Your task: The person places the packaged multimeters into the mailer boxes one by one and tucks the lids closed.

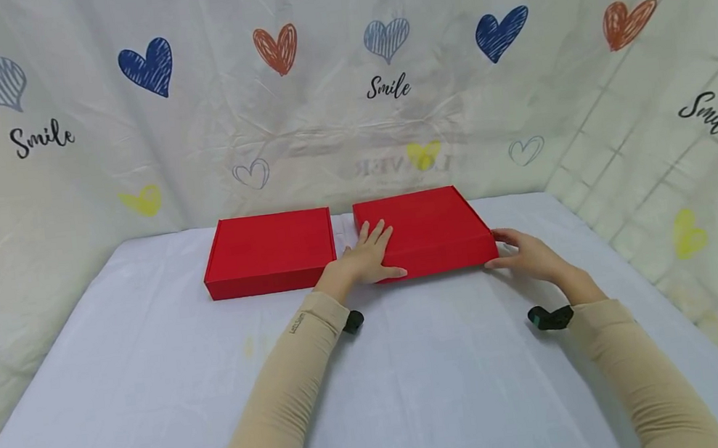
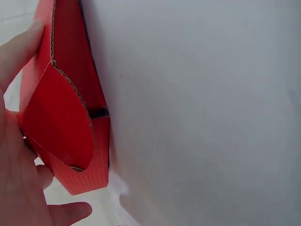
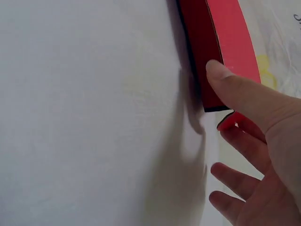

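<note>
Head view: on the far part of the bench (image 1: 428,377), the right red box (image 1: 427,220) sits just beside the left red box (image 1: 272,244). Of the person's 2 hands, the left hand (image 1: 365,258) lies open, fingers spread, on the right red box's near left corner; the right hand (image 1: 529,256) pinches its near right corner. A flap (image 2: 61,117) juts from its left end.

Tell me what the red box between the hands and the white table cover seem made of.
Red box: corrugated cardboard, smooth red facing; brown fluted edges show in the left wrist view. Table cover: probably matte fabric, given its soft creases; thin plastic remains possible.
</note>
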The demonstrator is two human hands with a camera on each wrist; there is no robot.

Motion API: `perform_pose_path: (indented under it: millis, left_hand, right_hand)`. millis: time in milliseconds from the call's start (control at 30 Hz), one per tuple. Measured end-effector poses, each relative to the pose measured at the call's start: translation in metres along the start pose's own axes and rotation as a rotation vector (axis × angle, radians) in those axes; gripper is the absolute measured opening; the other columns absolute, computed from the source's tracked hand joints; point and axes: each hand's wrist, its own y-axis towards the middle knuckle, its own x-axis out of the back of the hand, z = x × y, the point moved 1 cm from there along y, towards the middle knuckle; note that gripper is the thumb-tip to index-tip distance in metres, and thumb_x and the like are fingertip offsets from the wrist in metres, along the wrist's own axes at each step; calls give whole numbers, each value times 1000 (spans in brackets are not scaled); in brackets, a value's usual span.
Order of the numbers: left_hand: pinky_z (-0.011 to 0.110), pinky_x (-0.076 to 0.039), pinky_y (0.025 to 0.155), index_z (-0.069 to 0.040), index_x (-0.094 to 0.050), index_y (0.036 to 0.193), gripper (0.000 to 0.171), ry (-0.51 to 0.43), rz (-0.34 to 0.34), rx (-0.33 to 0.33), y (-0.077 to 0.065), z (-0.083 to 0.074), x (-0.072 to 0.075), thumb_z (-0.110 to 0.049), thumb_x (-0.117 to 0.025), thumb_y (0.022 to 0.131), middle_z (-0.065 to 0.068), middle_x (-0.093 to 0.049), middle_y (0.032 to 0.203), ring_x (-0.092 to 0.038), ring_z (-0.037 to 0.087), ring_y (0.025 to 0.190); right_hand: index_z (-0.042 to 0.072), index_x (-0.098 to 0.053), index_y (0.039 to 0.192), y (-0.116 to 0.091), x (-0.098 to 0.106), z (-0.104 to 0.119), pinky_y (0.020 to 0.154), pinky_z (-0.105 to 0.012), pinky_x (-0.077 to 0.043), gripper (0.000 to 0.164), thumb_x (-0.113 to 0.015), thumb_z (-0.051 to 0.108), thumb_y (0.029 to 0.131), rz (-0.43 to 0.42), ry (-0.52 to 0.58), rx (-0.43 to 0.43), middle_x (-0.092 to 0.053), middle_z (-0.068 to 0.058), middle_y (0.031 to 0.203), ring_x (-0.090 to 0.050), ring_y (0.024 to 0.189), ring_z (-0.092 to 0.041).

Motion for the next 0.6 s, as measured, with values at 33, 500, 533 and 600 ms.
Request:
perform_pose_path:
  millis: [33,500,533,600]
  left_hand:
    - [67,-20,117,-16,-4,166,100,-6,1,-2,0,0,0,-52,-66,96,4,7,172,13,30,156]
    - [68,-19,117,-17,-4,166,100,-26,13,-15,-2,2,4,-56,-63,96,2,8,172,13,29,156]
    - [68,-19,117,-17,-4,166,100,-26,13,-15,-1,2,4,-56,-63,96,2,8,172,13,29,156]
    - [68,-19,117,-17,-4,166,100,-28,14,-16,-1,3,4,-56,-63,96,2,8,172,13,29,156]
  right_hand:
    - [-8,-36,152,0,0,-1,113,-65,-30,80,-76,29,94,6,24,-3,-38,-32,154,-33,142,-53]
    - [-7,-33,155,-1,7,-12,110,-67,-33,82,-70,37,98,108,139,-60,-37,-34,154,-32,143,-52]
    - [-7,-33,156,-1,7,-12,110,-67,-33,81,-70,37,98,111,144,-62,-38,-34,154,-32,143,-51]
    - [-7,-32,156,0,8,-12,110,-67,-33,81,-70,36,99,120,152,-71,-38,-34,154,-32,143,-51]
